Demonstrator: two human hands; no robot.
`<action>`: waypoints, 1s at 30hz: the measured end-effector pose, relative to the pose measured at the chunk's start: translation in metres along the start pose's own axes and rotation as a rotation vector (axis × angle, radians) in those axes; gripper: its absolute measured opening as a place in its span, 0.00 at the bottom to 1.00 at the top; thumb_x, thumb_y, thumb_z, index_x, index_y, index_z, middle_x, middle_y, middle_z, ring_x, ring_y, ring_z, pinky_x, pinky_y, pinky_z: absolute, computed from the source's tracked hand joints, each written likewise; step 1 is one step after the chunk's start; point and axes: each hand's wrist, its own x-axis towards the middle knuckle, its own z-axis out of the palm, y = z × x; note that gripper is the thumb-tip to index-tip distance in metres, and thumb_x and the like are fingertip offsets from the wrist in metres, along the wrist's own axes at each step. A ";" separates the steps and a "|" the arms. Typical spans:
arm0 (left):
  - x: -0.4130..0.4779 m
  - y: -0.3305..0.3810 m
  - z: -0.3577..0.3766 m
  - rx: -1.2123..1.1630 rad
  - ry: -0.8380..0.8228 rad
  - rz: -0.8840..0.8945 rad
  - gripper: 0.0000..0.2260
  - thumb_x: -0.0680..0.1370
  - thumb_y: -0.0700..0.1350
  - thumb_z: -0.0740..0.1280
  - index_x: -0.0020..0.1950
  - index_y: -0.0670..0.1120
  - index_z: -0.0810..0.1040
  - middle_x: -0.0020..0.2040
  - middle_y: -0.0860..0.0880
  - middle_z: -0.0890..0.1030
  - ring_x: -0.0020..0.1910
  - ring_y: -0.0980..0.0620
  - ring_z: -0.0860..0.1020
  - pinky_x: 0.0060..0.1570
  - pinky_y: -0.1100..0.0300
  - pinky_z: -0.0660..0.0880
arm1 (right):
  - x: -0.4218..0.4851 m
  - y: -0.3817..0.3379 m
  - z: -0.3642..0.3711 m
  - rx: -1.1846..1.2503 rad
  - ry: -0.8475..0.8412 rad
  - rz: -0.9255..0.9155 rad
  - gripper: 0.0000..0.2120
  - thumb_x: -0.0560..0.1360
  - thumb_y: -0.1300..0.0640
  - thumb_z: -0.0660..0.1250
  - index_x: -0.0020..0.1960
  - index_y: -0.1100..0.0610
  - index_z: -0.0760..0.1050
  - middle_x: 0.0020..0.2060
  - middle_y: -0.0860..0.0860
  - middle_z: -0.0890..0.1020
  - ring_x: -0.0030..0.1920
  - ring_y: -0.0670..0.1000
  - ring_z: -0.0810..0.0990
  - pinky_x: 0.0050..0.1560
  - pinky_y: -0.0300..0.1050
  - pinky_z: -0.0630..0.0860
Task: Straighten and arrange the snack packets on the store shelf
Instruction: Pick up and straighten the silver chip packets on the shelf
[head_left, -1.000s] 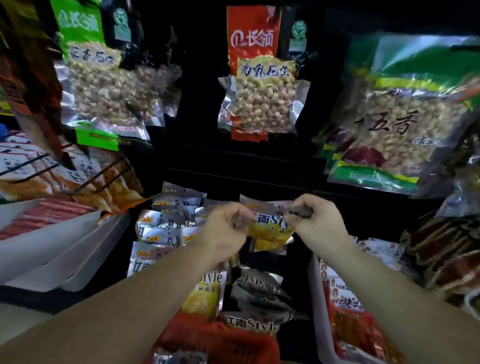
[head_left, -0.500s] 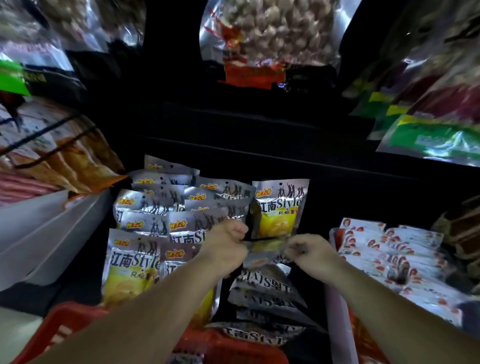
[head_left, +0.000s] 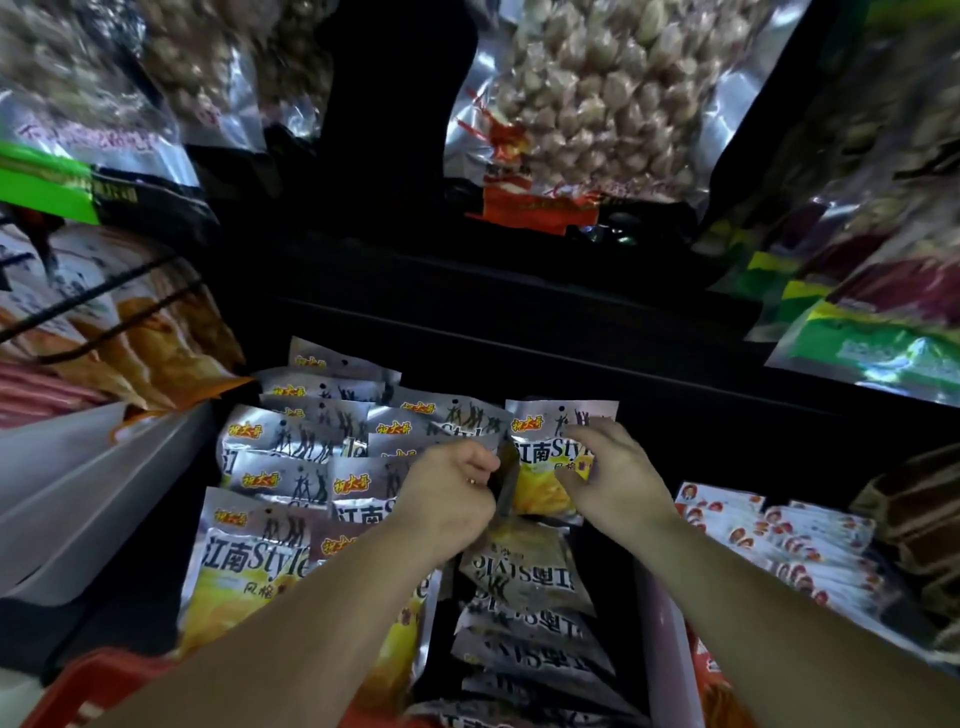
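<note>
Both hands on upright packet (head_left: 543, 460) mid-frame: left hand (head_left: 447, 493) fingers pinch left edge, right hand (head_left: 618, 478) fingers clasp right.

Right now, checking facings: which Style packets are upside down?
The stack just below the left hand and right hand; lettering inverted, unlike the standing packet.

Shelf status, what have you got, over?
Left hand pinching left edge, right hand gripping right edge of silver-and-yellow foil snack packet. Packet upright, back of right row. Flat upside-down silver packets in front, not yet straightened.
</note>
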 end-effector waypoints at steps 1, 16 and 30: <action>0.002 0.000 0.000 -0.015 0.012 0.006 0.18 0.75 0.29 0.66 0.49 0.53 0.80 0.50 0.51 0.82 0.49 0.52 0.80 0.36 0.72 0.75 | 0.009 -0.007 -0.003 -0.104 -0.044 -0.061 0.27 0.80 0.49 0.69 0.77 0.41 0.67 0.79 0.43 0.63 0.79 0.49 0.60 0.75 0.48 0.67; -0.002 0.000 -0.015 -0.047 0.022 0.026 0.22 0.75 0.28 0.68 0.44 0.58 0.80 0.50 0.54 0.83 0.53 0.52 0.81 0.54 0.57 0.82 | 0.029 -0.008 0.011 -0.398 -0.007 -0.017 0.11 0.80 0.55 0.68 0.62 0.50 0.77 0.57 0.49 0.74 0.62 0.53 0.75 0.59 0.48 0.71; 0.001 0.001 -0.012 -0.023 -0.009 0.005 0.20 0.75 0.30 0.69 0.46 0.58 0.80 0.50 0.56 0.82 0.51 0.57 0.81 0.44 0.70 0.77 | 0.043 -0.013 0.012 -0.441 0.353 -0.013 0.03 0.78 0.57 0.67 0.50 0.56 0.76 0.45 0.53 0.81 0.51 0.59 0.78 0.50 0.54 0.72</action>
